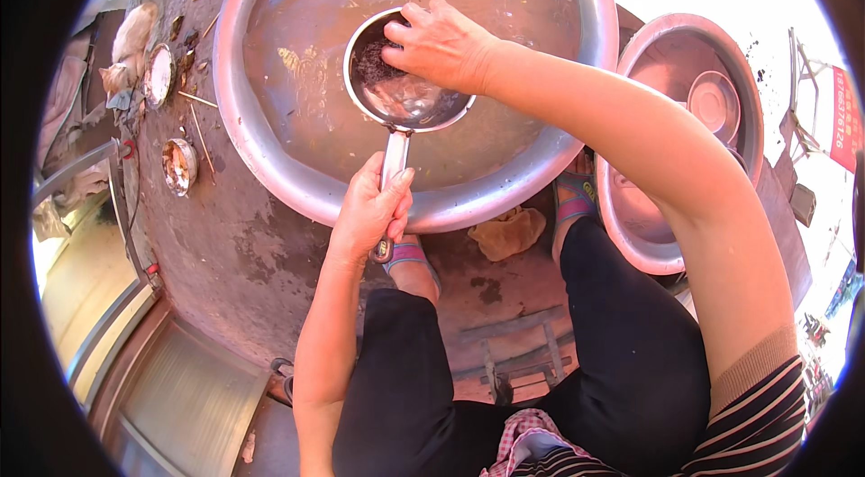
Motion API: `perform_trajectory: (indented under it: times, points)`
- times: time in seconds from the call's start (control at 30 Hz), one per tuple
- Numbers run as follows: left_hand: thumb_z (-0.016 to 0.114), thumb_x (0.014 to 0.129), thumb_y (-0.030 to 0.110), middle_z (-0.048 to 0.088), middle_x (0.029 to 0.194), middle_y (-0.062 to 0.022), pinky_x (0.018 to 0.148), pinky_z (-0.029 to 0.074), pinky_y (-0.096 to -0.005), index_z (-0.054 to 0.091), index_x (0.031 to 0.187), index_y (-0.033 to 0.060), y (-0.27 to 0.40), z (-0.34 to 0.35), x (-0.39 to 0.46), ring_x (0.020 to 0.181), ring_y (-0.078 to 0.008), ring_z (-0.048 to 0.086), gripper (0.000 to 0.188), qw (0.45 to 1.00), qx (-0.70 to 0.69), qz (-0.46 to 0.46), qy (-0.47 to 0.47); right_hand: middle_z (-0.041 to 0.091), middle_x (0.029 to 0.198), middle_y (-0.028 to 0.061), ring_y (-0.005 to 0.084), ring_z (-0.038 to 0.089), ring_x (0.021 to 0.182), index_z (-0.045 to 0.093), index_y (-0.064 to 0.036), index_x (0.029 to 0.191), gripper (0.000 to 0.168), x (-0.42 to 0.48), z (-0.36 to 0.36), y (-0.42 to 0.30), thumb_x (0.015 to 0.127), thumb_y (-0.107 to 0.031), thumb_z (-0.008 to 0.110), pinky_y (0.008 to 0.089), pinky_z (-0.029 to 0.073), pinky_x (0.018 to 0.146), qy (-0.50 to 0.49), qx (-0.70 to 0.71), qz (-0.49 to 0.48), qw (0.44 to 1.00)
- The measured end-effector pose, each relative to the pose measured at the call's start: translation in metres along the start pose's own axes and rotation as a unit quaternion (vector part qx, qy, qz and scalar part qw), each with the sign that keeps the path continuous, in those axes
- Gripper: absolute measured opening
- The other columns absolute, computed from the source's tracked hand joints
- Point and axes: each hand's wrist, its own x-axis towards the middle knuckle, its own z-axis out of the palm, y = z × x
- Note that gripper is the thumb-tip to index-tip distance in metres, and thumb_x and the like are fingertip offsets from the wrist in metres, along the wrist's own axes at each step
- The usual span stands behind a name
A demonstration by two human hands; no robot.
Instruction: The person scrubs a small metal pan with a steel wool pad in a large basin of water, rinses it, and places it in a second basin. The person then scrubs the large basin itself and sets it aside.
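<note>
A small, long-handled saucepan (pixel 412 98) with a dark interior is held over a wide metal basin (pixel 233 119) of murky water. My left hand (pixel 374 203) grips its handle (pixel 394 159) near the basin's front rim. Reaching in from the right, my right hand (pixel 442 44) has bent fingers inside the pan, against its far wall. A dark, rough patch (pixel 374 65) shows beside those fingers; whether it is a scouring pad or burnt residue I cannot tell. The palm side of that hand is hidden.
Right of the large basin stands a second basin (pixel 611 207) holding a round dish (pixel 715 105). A tan cloth (pixel 508 234) lies on the floor between my feet. At left, a cat (pixel 132 44) stands by a bowl (pixel 159 75), near another dirty bowl (pixel 180 167) and several thin sticks.
</note>
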Motion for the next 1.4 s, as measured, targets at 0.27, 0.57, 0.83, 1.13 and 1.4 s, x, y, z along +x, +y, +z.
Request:
perform_trajectory:
  times: [0.27, 0.57, 0.83, 1.13, 1.4]
  points:
    - [0.053, 0.096, 0.018, 0.043, 0.056, -0.0013, 0.033, 0.036, -0.0254, 0.04, 0.091, 0.0049, -0.009, 0.008, 0.0, 0.036, -0.0082, 0.039, 0.02, 0.999, 0.035, 0.015, -0.01, 0.065, 0.103, 0.0213, 0.035, 0.063, 0.097, 0.064, -0.002, 0.107, 0.035, 0.003, 0.011, -0.009, 0.079, -0.021, 0.055, 0.0433, 0.049, 0.087, -0.276, 0.37, 0.159, 0.873]
    - [0.051, 0.097, 0.017, 0.042, 0.057, -0.0012, 0.033, 0.037, -0.0253, 0.039, 0.093, 0.0047, -0.004, 0.012, 0.001, 0.036, -0.0077, 0.038, 0.018, 1.0, -0.018, 0.018, -0.015, 0.062, 0.114, 0.0145, 0.0316, 0.061, 0.105, 0.064, -0.011, 0.115, 0.036, 0.015, 0.001, -0.022, 0.079, -0.013, 0.058, 0.0413, 0.046, 0.092, -0.116, 0.403, 0.225, 0.879]
    - [0.053, 0.096, 0.018, 0.042, 0.055, -0.0007, 0.032, 0.036, -0.0251, 0.04, 0.091, 0.0063, -0.01, 0.005, -0.001, 0.035, -0.0074, 0.037, 0.019, 0.999, 0.007, -0.012, -0.029, 0.059, 0.1, 0.0009, 0.0225, 0.052, 0.1, 0.069, -0.018, 0.088, 0.014, -0.008, 0.004, -0.016, 0.078, -0.024, 0.061, 0.036, 0.043, 0.078, -0.106, -0.081, 0.003, 0.991]
    - [0.053, 0.096, 0.018, 0.042, 0.056, -0.0013, 0.031, 0.035, -0.0251, 0.039, 0.09, 0.0062, -0.01, 0.014, -0.001, 0.034, -0.0078, 0.037, 0.02, 0.999, -0.031, -0.003, -0.036, 0.064, 0.092, 0.0134, 0.0293, 0.063, 0.089, 0.065, -0.005, 0.088, 0.021, 0.006, -0.003, -0.033, 0.08, -0.023, 0.06, 0.0412, 0.052, 0.071, -0.099, 0.184, 0.067, 0.976]
    - [0.053, 0.096, 0.018, 0.042, 0.056, -0.0014, 0.031, 0.035, -0.0249, 0.039, 0.091, 0.0064, -0.017, 0.014, -0.002, 0.034, -0.0078, 0.036, 0.019, 1.0, -0.014, -0.008, -0.02, 0.064, 0.091, 0.0128, 0.0285, 0.066, 0.088, 0.065, -0.007, 0.084, 0.016, -0.006, 0.006, -0.029, 0.076, -0.02, 0.063, 0.0427, 0.052, 0.071, -0.207, 0.248, 0.048, 0.945]
